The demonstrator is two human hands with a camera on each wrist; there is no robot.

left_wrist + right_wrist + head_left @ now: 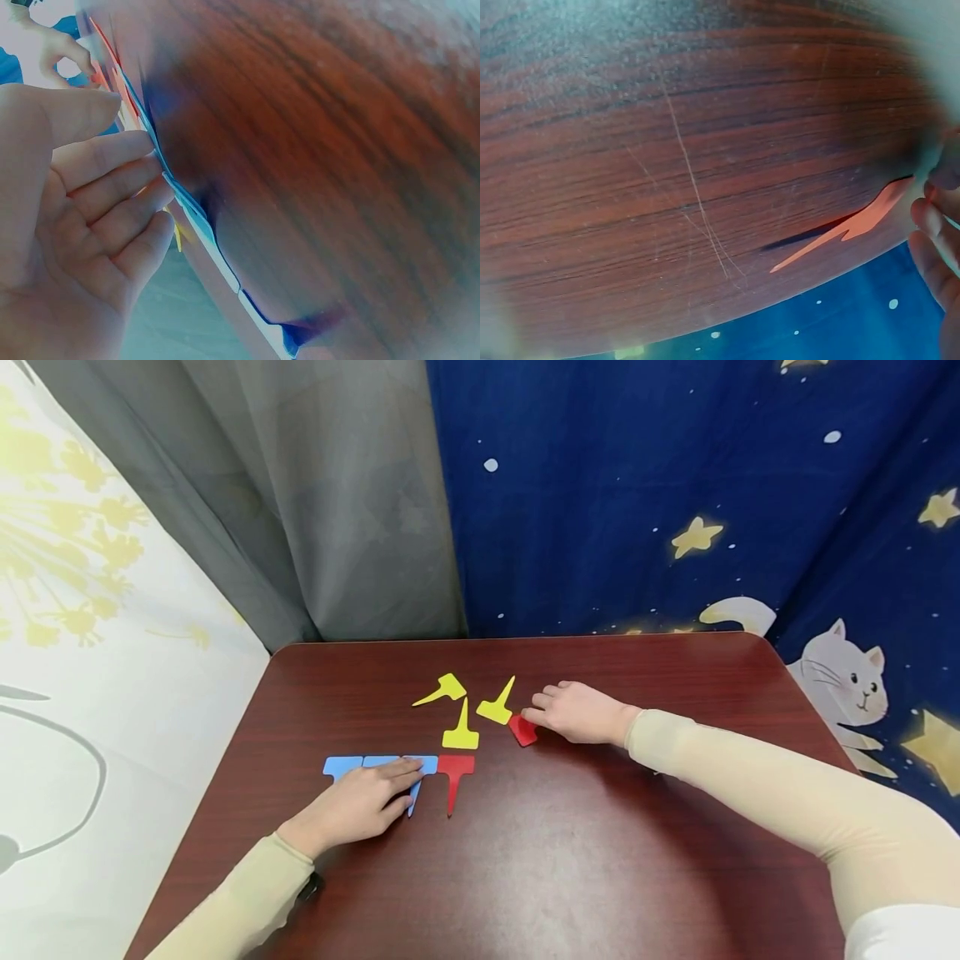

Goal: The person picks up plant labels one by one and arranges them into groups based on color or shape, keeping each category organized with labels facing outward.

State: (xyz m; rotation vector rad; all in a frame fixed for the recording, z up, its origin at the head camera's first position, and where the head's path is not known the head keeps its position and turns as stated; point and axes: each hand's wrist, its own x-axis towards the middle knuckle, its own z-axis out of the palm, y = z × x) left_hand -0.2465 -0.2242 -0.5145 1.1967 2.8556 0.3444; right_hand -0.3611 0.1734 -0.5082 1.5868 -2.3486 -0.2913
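T-shaped plastic plant labels lie on the table. My left hand (365, 799) rests with extended fingers on a row of three blue plant labels (343, 766), covering most of their stems. A red plant label (454, 768) adjoins the row's right end, stem toward me. Farther back and right, my right hand (576, 712) has its fingertips curled at the wide end of another red plant label (525, 732). In the right wrist view that label (866, 217) sits tilted over its shadow, its pointed stem free, its wide end at the fingers (930, 217).
Three yellow plant labels (461, 739) lie scattered behind the row, pointing different ways. The dark red-brown table (570, 860) ends at a curtain of grey (360, 510) and starry blue (585, 527). A white patterned wall covering (90, 735) hangs at the left.
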